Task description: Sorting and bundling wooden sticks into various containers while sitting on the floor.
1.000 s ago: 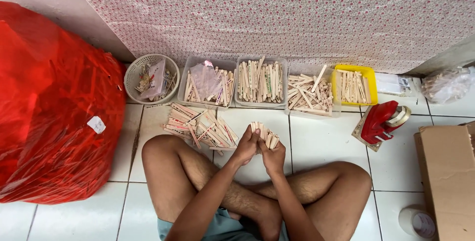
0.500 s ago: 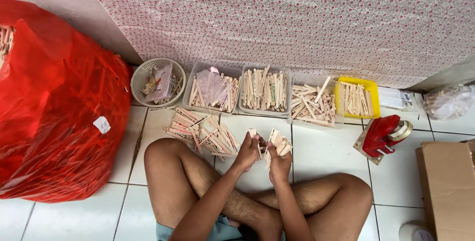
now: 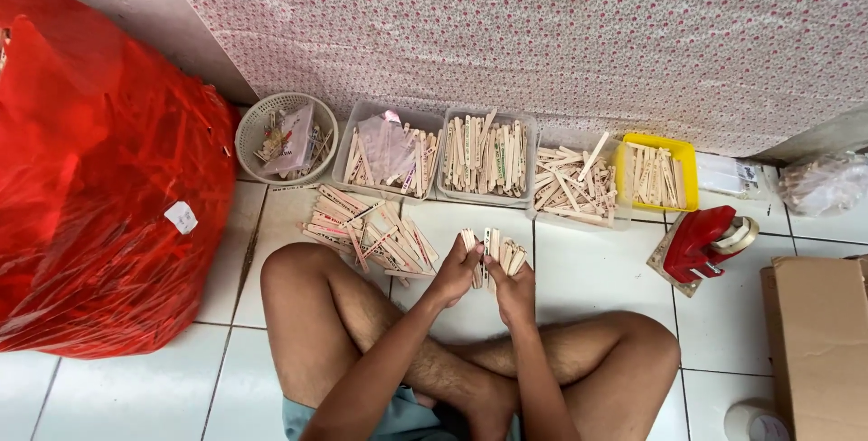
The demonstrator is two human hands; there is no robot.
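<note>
We sit cross-legged on a white tiled floor before a wall hung with pink floral-patterned cloth. A fanned bunch of flat pale wooden sticks stands upright between our two hands, just above our knees. Our left hand is closed round the bunch's left side; our right hand grips its right side, fingers curled. A loose pile of like sticks lies just to the left.

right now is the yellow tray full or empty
Partly full: the yellow tray holds a loose layer of wooden sticks, with yellow rim showing around them.
</note>
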